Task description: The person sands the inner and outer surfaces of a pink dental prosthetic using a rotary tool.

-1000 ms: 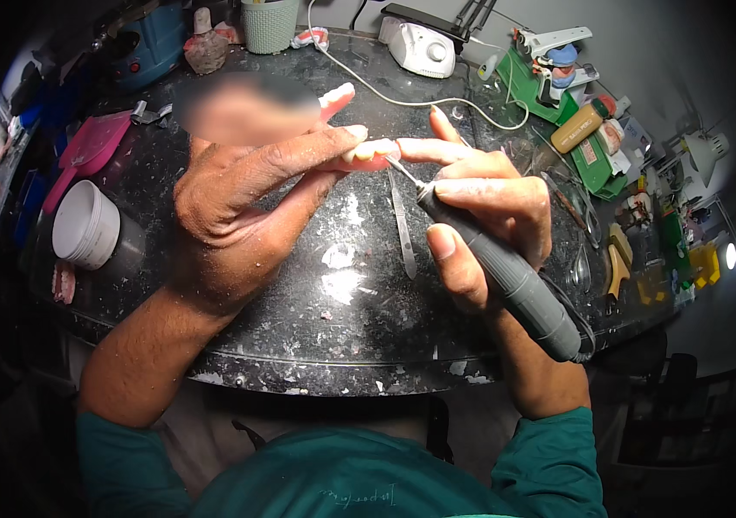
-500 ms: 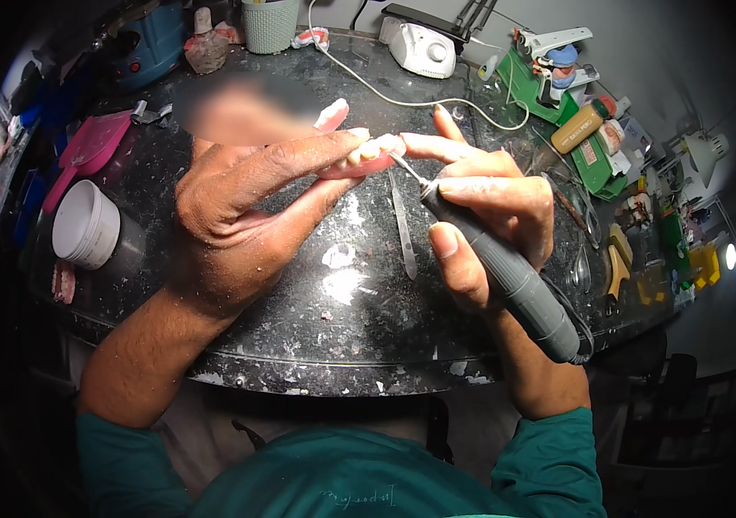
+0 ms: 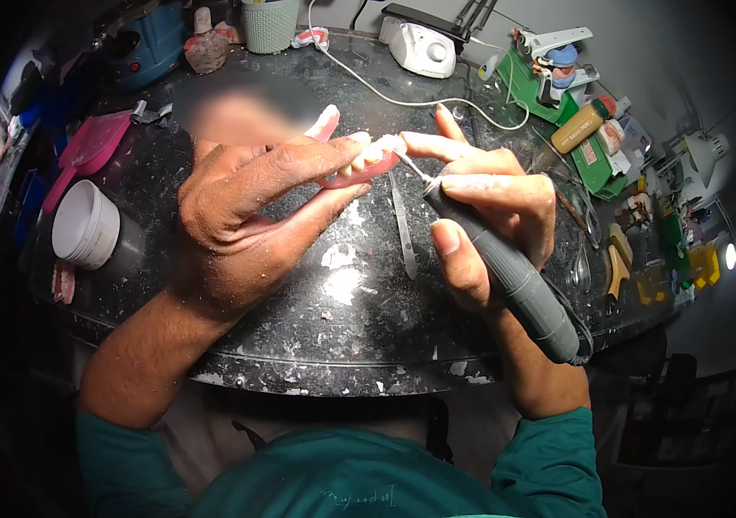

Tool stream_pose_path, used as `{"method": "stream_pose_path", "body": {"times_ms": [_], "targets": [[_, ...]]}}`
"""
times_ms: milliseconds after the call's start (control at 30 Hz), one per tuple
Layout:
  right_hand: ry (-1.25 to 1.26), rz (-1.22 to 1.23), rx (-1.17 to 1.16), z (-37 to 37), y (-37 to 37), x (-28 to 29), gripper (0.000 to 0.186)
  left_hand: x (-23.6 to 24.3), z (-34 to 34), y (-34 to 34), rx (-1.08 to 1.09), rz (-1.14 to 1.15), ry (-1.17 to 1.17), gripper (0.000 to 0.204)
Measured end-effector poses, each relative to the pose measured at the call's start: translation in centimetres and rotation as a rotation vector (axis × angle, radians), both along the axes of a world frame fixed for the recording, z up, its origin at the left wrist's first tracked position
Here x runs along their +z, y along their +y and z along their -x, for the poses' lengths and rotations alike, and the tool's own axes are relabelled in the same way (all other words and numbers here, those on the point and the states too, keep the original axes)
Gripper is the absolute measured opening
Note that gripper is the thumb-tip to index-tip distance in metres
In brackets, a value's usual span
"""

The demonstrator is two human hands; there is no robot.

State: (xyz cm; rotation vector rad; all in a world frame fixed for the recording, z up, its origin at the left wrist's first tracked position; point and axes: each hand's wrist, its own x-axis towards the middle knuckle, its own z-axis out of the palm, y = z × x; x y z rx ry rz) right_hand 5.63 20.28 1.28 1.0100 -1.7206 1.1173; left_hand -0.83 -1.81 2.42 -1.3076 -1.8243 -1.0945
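Note:
Between the thumb and fingers of my left hand is a denture with a pink base and pale teeth. Part of it is covered by those fingers. My right hand grips a dark grey rotary handpiece like a pen. Its thin metal bit reaches the denture's right end, seemingly touching the teeth there. My right fingertips also rest by that end. Beneath both hands, a flat metal spatula lies on the black worktop.
At left stand a white tub, a pink dustpan and another denture piece. A white control box with a cord sits at the back. Rightward are a green tray, a tan bottle and a wooden-handled brush.
My left hand has turned the denture slightly, so more of its pink base and teeth show. The handpiece has barely shifted.

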Motion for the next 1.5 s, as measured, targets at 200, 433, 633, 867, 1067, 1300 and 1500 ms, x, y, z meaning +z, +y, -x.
{"method": "stream_pose_path", "body": {"times_ms": [200,433,633,867,1067,1300,1500], "targets": [[0.005,0.015,0.005,0.18,0.01,-0.26,0.034,-0.09,0.04,0.01,-0.003,0.005,0.005,0.039],[0.001,0.016,-0.003,-0.06,0.03,-0.01,0.032,0.12,-0.18,0.26,0.000,-0.029,0.027,0.039],[0.003,0.015,0.000,-0.01,0.09,-0.13,0.033,0.04,-0.30,0.40,-0.004,-0.041,0.013,0.039],[-0.006,0.008,0.001,0.00,0.06,-0.09,0.033,-0.01,-0.29,0.46,-0.012,-0.055,0.005,0.037],[0.002,0.030,0.008,0.06,-0.07,-0.23,0.033,-0.04,-0.33,0.43,-0.013,-0.049,0.004,0.037],[-0.013,0.029,0.008,-0.06,-0.03,-0.18,0.032,-0.05,-0.33,0.45,-0.013,-0.046,-0.016,0.037],[-0.020,0.037,0.007,-0.18,-0.18,-0.15,0.033,-0.09,-0.29,0.36,-0.004,-0.045,-0.005,0.037]]}}
